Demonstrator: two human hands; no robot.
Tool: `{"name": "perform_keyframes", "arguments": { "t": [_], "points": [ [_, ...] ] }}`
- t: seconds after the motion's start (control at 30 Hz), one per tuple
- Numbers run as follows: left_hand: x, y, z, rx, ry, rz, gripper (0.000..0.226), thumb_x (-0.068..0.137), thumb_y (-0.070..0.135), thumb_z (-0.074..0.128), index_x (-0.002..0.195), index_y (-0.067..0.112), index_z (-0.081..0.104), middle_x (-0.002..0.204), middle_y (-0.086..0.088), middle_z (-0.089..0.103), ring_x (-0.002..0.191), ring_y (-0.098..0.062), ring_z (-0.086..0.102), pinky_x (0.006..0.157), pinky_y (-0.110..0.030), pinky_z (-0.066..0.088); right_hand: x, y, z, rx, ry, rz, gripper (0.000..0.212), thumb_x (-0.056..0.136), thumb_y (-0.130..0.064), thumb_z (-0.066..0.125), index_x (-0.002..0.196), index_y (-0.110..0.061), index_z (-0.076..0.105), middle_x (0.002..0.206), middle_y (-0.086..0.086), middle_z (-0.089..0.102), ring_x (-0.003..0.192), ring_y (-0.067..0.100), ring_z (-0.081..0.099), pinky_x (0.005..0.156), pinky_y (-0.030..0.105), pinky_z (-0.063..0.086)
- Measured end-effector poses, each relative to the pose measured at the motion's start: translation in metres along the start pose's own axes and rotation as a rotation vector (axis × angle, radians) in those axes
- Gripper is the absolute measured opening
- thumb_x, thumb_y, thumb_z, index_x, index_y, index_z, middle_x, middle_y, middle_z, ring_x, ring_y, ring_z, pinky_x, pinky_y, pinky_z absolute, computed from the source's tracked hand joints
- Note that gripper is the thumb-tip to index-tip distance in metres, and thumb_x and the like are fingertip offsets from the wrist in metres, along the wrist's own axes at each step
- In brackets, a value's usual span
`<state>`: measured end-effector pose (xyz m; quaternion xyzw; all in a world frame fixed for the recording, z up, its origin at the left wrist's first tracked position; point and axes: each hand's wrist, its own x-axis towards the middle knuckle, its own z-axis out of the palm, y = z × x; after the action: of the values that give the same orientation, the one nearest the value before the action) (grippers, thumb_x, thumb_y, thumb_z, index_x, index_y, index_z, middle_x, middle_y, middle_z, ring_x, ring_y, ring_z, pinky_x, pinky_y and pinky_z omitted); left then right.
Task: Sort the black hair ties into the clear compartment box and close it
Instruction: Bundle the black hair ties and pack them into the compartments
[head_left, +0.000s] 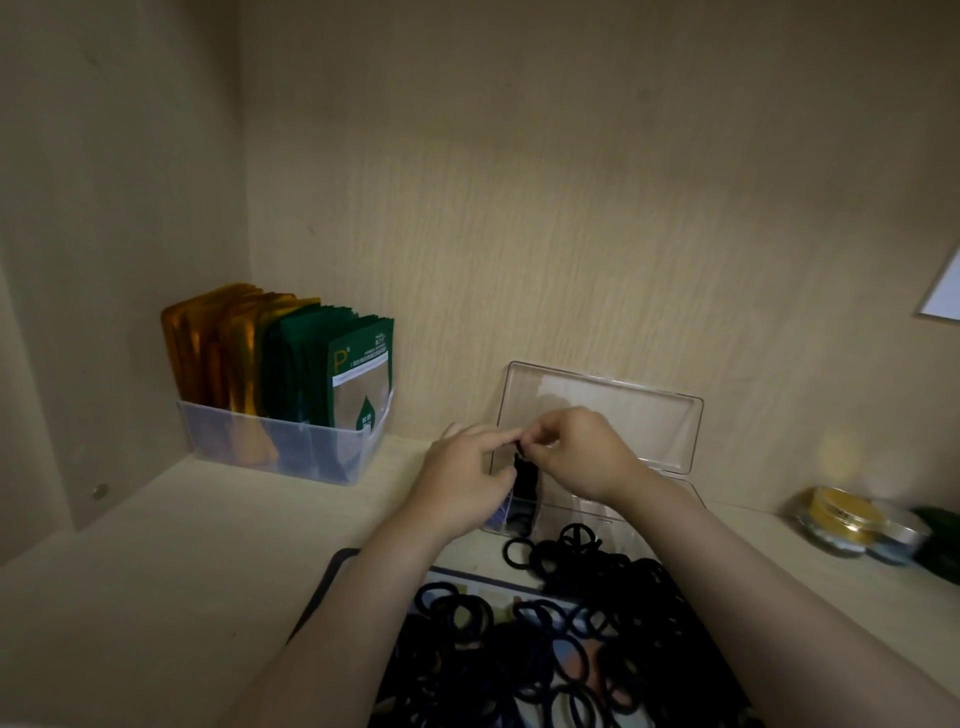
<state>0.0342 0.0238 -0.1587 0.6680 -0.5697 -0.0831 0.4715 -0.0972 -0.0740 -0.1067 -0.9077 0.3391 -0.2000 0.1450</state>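
Note:
A clear compartment box (587, 512) stands on the shelf with its lid (623, 410) raised against the back wall. My left hand (462, 478) and my right hand (576, 454) meet just above the box's left compartments, both pinching the top of a black hair tie (525, 475) that hangs down into the box. A few dark ties lie inside a left compartment (519, 522). In front of the box a big heap of black hair ties (582, 634) covers a dark-rimmed tray (332, 577).
A translucent bin (283, 447) at the back left holds several orange and green sachets. Two small round jars (852, 522) sit at the right. A white sheet (943, 293) hangs at the right edge. Wooden walls close the shelf at left and back.

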Motion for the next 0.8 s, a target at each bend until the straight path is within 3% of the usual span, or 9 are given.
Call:
{"name": "perform_keyframes", "arguments": {
  "t": [0.13, 0.2, 0.3, 0.37, 0.47, 0.57, 0.8],
  "points": [
    [0.006, 0.012, -0.01, -0.34, -0.019, -0.09, 0.042, 0.091, 0.011, 0.06, 0.124, 0.037, 0.066, 0.131, 0.012, 0.062, 0.125, -0.003, 0.052, 0.107, -0.025, 0.04, 0.0, -0.001, -0.011, 0.222, 0.118, 0.038, 0.013, 0.077, -0.023, 0.083, 0.072, -0.025, 0.071, 0.07, -0.011, 0.071, 0.065, -0.004, 0.063, 0.062, 0.009, 0.046],
    [0.008, 0.016, -0.013, -0.401, -0.042, -0.088, 0.042, 0.092, 0.009, 0.057, 0.12, 0.039, 0.068, 0.128, 0.011, 0.064, 0.124, -0.003, 0.054, 0.104, -0.022, 0.04, -0.003, -0.003, -0.018, 0.292, 0.124, 0.06, 0.01, 0.079, -0.022, 0.082, 0.072, -0.023, 0.074, 0.066, -0.009, 0.072, 0.06, -0.005, 0.061, 0.058, 0.008, 0.043],
    [0.004, 0.014, -0.011, -0.232, -0.023, -0.049, 0.039, 0.094, 0.016, 0.054, 0.119, 0.043, 0.066, 0.127, 0.016, 0.061, 0.123, -0.001, 0.049, 0.095, -0.015, 0.037, -0.011, 0.0, -0.026, 0.332, 0.066, 0.143, 0.009, 0.082, -0.018, 0.077, 0.073, -0.018, 0.075, 0.069, -0.001, 0.075, 0.06, 0.006, 0.063, 0.061, 0.019, 0.049],
    [0.001, 0.011, -0.007, 0.009, -0.036, 0.035, 0.036, 0.095, 0.024, 0.053, 0.124, 0.042, 0.063, 0.129, 0.018, 0.057, 0.126, -0.003, 0.042, 0.103, -0.024, 0.034, -0.019, 0.003, -0.026, 0.368, 0.012, 0.219, 0.006, 0.081, -0.015, 0.076, 0.077, -0.011, 0.077, 0.074, 0.004, 0.076, 0.059, 0.011, 0.061, 0.066, 0.027, 0.053],
    [-0.004, 0.011, -0.002, 0.293, -0.179, 0.097, 0.038, 0.098, 0.031, 0.048, 0.135, 0.035, 0.057, 0.144, 0.016, 0.048, 0.136, -0.009, 0.031, 0.115, -0.034, 0.026, -0.026, 0.01, -0.02, 0.289, 0.001, 0.314, 0.015, 0.078, -0.022, 0.079, 0.079, -0.007, 0.076, 0.072, 0.006, 0.071, 0.065, 0.015, 0.061, 0.068, 0.028, 0.05],
    [-0.007, 0.011, 0.001, 0.332, -0.242, 0.079, 0.042, 0.099, 0.034, 0.047, 0.14, 0.03, 0.053, 0.15, 0.012, 0.043, 0.14, -0.011, 0.027, 0.117, -0.035, 0.025, -0.029, 0.013, -0.017, 0.199, 0.019, 0.372, 0.019, 0.076, -0.028, 0.077, 0.076, -0.01, 0.075, 0.07, 0.004, 0.066, 0.07, 0.015, 0.061, 0.068, 0.027, 0.048],
    [-0.012, 0.02, -0.005, 0.326, -0.172, 0.136, 0.043, 0.096, 0.027, 0.053, 0.139, 0.029, 0.053, 0.14, 0.011, 0.051, 0.134, -0.011, 0.034, 0.111, -0.033, 0.033, -0.035, 0.011, -0.017, 0.034, 0.075, 0.429, 0.021, 0.074, -0.036, 0.068, 0.068, -0.017, 0.072, 0.076, 0.003, 0.071, 0.078, 0.02, 0.067, 0.074, 0.031, 0.057]
  ]
}}
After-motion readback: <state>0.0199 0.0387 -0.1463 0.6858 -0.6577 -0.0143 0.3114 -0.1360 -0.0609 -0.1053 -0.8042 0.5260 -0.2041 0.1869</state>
